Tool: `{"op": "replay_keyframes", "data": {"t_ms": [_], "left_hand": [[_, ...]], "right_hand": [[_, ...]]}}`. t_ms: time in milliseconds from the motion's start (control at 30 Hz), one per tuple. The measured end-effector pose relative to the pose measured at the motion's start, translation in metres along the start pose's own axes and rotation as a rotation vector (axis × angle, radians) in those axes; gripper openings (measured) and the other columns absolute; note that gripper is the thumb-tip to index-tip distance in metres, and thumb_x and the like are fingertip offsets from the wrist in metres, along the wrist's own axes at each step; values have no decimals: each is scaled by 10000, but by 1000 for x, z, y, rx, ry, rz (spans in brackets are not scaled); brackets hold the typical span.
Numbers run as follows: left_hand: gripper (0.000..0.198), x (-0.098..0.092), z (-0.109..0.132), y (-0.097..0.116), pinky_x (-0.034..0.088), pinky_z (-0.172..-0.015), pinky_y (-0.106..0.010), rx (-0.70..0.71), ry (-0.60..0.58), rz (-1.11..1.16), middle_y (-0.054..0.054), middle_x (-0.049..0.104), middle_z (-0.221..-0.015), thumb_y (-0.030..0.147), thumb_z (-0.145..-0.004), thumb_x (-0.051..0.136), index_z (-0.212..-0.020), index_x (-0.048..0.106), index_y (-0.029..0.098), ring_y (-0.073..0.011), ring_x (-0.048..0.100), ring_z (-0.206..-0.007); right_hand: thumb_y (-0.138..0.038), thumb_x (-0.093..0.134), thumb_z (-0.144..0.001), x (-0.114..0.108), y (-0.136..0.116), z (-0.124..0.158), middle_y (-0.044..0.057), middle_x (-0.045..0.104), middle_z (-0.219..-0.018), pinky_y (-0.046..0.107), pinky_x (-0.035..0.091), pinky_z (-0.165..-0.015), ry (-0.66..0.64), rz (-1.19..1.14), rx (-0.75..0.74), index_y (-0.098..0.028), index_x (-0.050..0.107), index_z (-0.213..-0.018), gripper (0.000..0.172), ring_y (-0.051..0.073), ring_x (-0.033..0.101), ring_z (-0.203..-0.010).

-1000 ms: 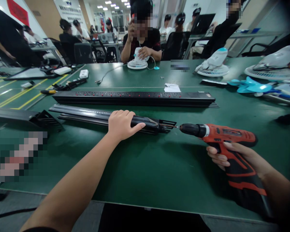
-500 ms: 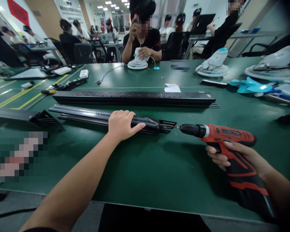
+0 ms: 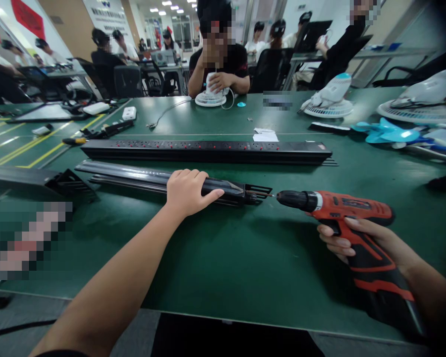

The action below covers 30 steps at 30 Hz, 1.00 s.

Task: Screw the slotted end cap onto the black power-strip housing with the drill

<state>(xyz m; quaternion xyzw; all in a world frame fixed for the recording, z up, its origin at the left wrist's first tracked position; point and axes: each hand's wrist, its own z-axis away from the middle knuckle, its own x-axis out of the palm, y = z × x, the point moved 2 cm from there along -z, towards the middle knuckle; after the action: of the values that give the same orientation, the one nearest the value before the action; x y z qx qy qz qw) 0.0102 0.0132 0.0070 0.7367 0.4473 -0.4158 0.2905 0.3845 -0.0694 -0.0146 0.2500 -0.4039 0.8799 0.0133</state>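
Observation:
My left hand [image 3: 188, 192] is wrapped over the top of a long black power strip [image 3: 134, 174], which lies on the green table with its outlet face not visible. The thumb stretches along the strip toward its slotted end bracket [image 3: 260, 190]. My right hand [image 3: 371, 238] grips the handle of a red and black cordless drill [image 3: 351, 206], fingers by the trigger. A thin bit [image 3: 264, 194] runs from the chuck into the bracket end of the strip. Whether its tip sits on a screw cannot be seen.
Behind lies another power strip [image 3: 208, 151] with red dots. A dark housing [image 3: 22, 179] is at left. Fan parts [image 3: 329, 101] and blue blades [image 3: 386, 131] stand at right. Across the table, a person [image 3: 219, 64] works on a small white fan [image 3: 210, 98].
My hands, the drill and the strip hold nearly the same positions. Across the table, the person's head and raised hand have shifted slightly.

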Motion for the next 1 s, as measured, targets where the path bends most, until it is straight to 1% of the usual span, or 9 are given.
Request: {"op": "replay_keyframes", "data": {"t_ms": [300,700,1000], "left_hand": [[723,0,-1,0,482,-918,-486,-8,-13,1,-107,780,-960,805,-960,417,-1051,772,181,-338,706,-928],[684,-1,-1,1,481,-922,-478,-14,-20,-2,-99,780,-958,798,-963,415,-1044,760,213,-318,697,-915],[675,-1,0,0,484,-906,-470,-6,4,2,-96,782,-955,806,-962,414,-1028,758,228,-314,699,-909]], "right_hand": [[-483,551,-558,0,0,0,-38,435,-469,216,322,-348,5,-12,5,-200,590,-706,321,81,327,-404],[-485,566,-547,1,0,0,-44,450,-477,220,336,-344,18,14,-8,-221,571,-699,305,82,329,-398],[-495,562,-551,-2,1,1,-46,433,-480,230,327,-345,5,5,3,-223,558,-711,316,91,338,-410]]}}
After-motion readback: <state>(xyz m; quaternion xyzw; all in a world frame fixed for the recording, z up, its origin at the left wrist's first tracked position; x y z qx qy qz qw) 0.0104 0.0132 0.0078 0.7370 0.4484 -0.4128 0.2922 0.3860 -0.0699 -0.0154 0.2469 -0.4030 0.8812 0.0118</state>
